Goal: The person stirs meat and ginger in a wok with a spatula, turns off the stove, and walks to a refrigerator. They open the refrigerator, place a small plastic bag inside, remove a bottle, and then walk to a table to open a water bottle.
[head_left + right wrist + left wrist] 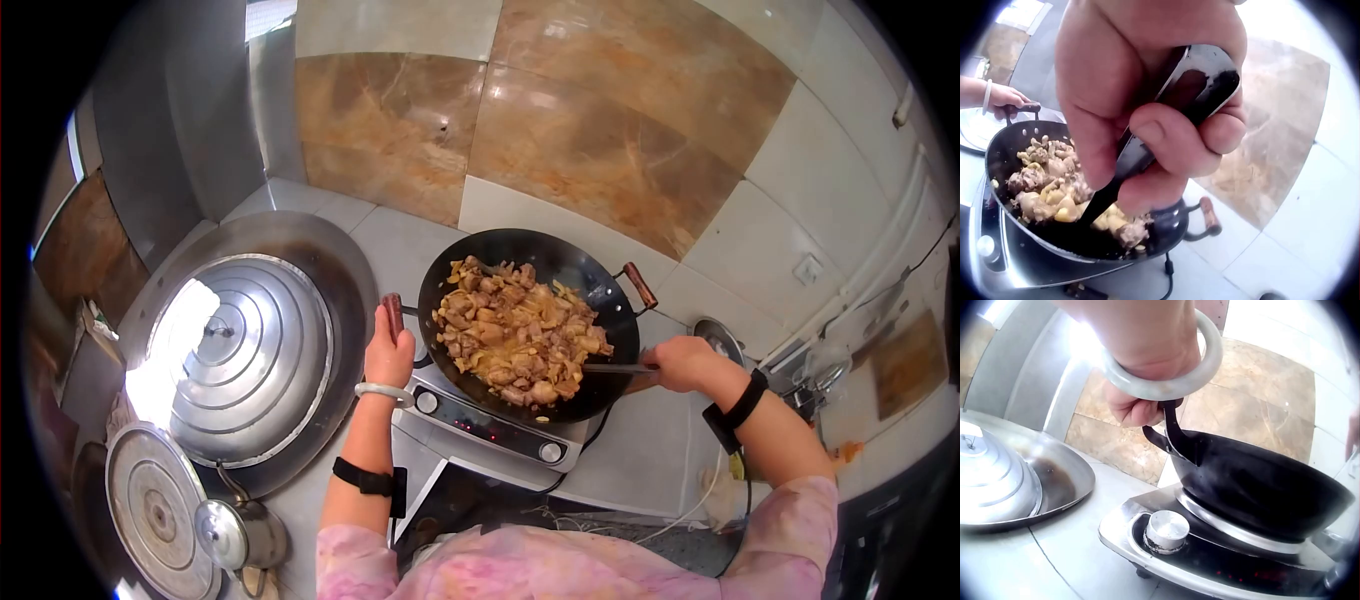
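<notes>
A black wok (520,245) full of chopped, browned meat pieces (510,335) sits on an induction cooker (490,425). My left hand (388,355) grips the wok's left side handle (393,312), which has a reddish-brown wooden grip. In the left wrist view, the curled fingers (1138,412) wrap that handle above the rim. At the wok's right side my right hand (685,362) holds the flat handle of a dark metal cooking utensil (1129,156). Its shaft slants down into the meat, and its head is hidden there. The wok's right handle (640,285) is not held.
To the left, a large domed metal lid (250,360) lies in a wide pan (345,290). Nearby are a round flat lid (150,500) and a small metal pot (262,535). A tiled wall (390,130) stands behind the wok. A metal bowl (722,335) sits at right.
</notes>
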Tool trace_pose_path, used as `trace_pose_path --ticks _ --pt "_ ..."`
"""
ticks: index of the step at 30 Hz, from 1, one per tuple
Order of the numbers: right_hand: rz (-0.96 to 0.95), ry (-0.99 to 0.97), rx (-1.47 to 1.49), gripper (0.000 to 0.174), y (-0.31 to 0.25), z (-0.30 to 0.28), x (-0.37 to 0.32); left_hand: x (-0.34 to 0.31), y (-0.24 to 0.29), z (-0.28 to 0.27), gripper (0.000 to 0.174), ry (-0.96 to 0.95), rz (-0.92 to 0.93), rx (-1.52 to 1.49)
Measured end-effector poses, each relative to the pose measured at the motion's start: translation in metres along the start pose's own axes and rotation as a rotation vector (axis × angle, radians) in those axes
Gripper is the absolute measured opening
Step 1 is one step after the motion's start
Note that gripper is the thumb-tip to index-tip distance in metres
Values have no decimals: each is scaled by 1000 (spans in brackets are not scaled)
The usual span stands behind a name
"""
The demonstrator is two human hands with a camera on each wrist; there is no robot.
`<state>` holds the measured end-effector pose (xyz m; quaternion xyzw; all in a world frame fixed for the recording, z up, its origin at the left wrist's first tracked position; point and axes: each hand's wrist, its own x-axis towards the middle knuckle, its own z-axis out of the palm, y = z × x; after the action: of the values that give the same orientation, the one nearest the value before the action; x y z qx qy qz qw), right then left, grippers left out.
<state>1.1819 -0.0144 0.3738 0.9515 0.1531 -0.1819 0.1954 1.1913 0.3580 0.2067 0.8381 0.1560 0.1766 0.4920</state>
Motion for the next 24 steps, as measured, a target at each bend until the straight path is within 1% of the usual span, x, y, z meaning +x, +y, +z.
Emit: trace_pose_path --ticks 1,3,4,6,7,9,10,12,13,15,16,18,19,21,24 --pt "23 72 78 20 -1 20 12 0 -1 0 63 4 -4 -6" --pt "82 129 140 21 -26 32 26 0 -1 0 62 7 6 -4" --pt "85 134 139 21 -33 33 35 1 1 0 62 9 10 -6" --pt "123 232 111 18 -44 38 48 -1 3 -1 62 6 2 1" --pt "123 235 116 18 -44 40 51 -2 4 -2 62 7 6 5" --pt "59 480 -38 14 -45 41 54 -2 6 -3 62 -4 2 -12" --pt "61 481 -36 14 -44 42 53 -1 5 -3 62 -5 5 -11" --pt "-27 670 -251 22 -43 35 41 0 3 -2 61 -5 -5 -16" --pt "-26 667 -250 22 -41 31 34 -1 1 -2 61 -8 -7 -16" --pt "-115 745 -372 25 -38 23 17 0 -1 -1 60 8 30 -52" --pt "-114 743 -372 25 -37 18 8 1 -2 0 60 6 22 -28" --pt "-153 821 -488 30 -37 8 -12 2 -3 1 60 7 17 -24" --pt "-149 819 -485 30 -35 4 -21 2 -3 1 60 13 13 -20" --pt "-186 861 -563 40 -30 -2 -36 1 -2 0 60 7 9 -35" --pt "-235 906 -530 37 -19 -20 -56 3 -6 0 60 -6 15 -63"
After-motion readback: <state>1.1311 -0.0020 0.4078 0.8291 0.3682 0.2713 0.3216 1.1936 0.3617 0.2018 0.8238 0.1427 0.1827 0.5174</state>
